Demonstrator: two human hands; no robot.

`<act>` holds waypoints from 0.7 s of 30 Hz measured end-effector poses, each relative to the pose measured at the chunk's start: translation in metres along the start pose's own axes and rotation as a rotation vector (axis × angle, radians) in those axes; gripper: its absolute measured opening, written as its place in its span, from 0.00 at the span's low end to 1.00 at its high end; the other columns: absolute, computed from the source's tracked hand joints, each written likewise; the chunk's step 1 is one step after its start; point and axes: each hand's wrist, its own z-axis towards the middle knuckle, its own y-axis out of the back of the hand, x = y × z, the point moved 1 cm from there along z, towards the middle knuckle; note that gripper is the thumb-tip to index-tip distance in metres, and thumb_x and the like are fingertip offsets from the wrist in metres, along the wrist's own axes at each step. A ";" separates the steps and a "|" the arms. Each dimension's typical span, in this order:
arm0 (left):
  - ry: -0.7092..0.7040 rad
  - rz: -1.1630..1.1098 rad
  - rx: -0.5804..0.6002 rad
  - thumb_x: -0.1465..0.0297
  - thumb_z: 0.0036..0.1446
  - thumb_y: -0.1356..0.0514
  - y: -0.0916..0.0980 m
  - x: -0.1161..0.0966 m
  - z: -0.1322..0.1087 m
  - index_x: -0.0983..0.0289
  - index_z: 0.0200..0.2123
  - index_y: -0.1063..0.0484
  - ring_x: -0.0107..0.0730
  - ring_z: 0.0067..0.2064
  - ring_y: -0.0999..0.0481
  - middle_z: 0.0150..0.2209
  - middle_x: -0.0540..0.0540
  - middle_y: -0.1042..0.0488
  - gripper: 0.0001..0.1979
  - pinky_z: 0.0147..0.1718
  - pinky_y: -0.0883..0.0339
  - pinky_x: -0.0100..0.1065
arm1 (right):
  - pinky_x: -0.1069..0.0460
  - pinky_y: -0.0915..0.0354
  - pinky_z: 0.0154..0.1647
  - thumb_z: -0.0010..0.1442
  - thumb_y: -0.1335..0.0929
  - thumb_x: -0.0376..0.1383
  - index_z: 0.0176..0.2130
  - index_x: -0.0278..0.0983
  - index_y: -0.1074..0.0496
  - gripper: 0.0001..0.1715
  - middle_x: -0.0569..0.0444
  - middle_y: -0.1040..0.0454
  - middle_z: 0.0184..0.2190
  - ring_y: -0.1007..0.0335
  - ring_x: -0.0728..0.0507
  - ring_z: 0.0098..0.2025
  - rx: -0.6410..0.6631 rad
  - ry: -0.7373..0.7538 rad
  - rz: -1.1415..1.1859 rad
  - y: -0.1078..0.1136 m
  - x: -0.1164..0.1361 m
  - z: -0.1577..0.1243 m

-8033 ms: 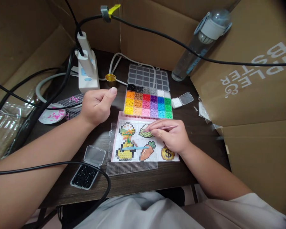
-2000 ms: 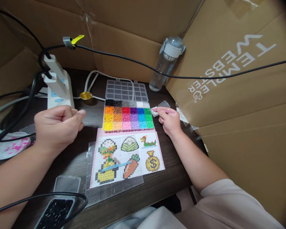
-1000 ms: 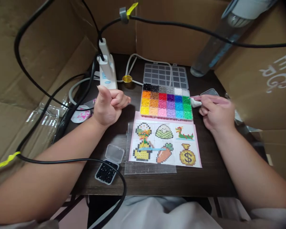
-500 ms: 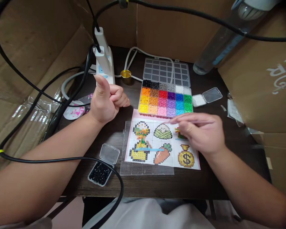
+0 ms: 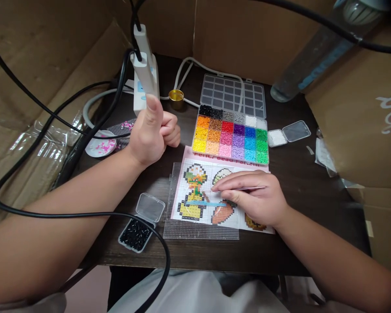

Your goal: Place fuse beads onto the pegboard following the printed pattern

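Observation:
Over the printed pattern sheet (image 5: 215, 217), my right hand (image 5: 256, 193) pinches thin tweezers (image 5: 244, 188), their tip pointing left. The sheet lies on a clear pegboard (image 5: 202, 231); coloured beads form figures at its left. My left hand (image 5: 154, 130) is raised left of the bead box, thumb up and the other fingers curled; nothing shows in it. The open bead box (image 5: 233, 134) holds many colours behind the sheet. A small open case of black beads (image 5: 137, 234) stands at the front left, and a case of white beads (image 5: 276, 138) to the right.
A power strip (image 5: 145, 82) with plugs and a gold cup (image 5: 176, 99) stand at the back. A white dish (image 5: 101, 144) with pink beads is behind my left forearm. A black cable (image 5: 84, 214) crosses over that forearm. Cardboard walls (image 5: 361, 143) surround the table.
My right hand has moved left and toward me with the tweezers, over the middle of the sheet. My left hand keeps its pose. The whole view has shifted slightly.

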 end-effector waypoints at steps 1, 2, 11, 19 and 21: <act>0.002 -0.003 0.004 0.38 0.48 0.46 0.000 0.000 0.000 0.61 0.13 0.53 0.18 0.15 0.56 0.13 0.43 0.59 0.35 0.16 0.58 0.31 | 0.53 0.23 0.35 0.51 0.26 0.27 0.34 0.43 0.18 0.12 0.53 0.17 0.31 0.20 0.44 0.33 0.009 0.002 -0.003 0.000 0.000 0.000; 0.003 -0.005 0.006 0.38 0.47 0.46 0.001 0.001 0.000 0.61 0.13 0.53 0.18 0.15 0.56 0.13 0.43 0.59 0.35 0.16 0.59 0.31 | 0.52 0.23 0.35 0.52 0.26 0.28 0.34 0.43 0.18 0.11 0.53 0.17 0.31 0.20 0.44 0.33 0.016 0.001 -0.007 0.000 -0.001 0.000; 0.027 0.001 0.007 0.38 0.47 0.46 -0.001 0.002 -0.001 0.61 0.13 0.53 0.19 0.15 0.55 0.13 0.43 0.58 0.35 0.17 0.60 0.32 | 0.51 0.23 0.35 0.53 0.26 0.30 0.35 0.43 0.18 0.09 0.51 0.17 0.31 0.20 0.43 0.34 0.051 0.007 -0.023 -0.001 -0.004 0.000; 0.022 -0.001 0.012 0.39 0.49 0.46 -0.001 0.001 -0.001 0.61 0.12 0.53 0.19 0.15 0.55 0.13 0.43 0.58 0.35 0.17 0.60 0.32 | 0.51 0.23 0.36 0.53 0.27 0.28 0.35 0.42 0.18 0.11 0.50 0.17 0.32 0.20 0.43 0.34 0.057 0.001 -0.019 -0.001 -0.005 -0.001; 0.017 0.004 0.016 0.39 0.49 0.46 -0.001 0.001 -0.001 0.61 0.12 0.53 0.19 0.15 0.55 0.13 0.44 0.58 0.35 0.17 0.60 0.32 | 0.51 0.23 0.36 0.53 0.27 0.28 0.35 0.42 0.18 0.11 0.51 0.17 0.32 0.20 0.43 0.34 0.054 0.008 -0.014 -0.001 -0.005 -0.001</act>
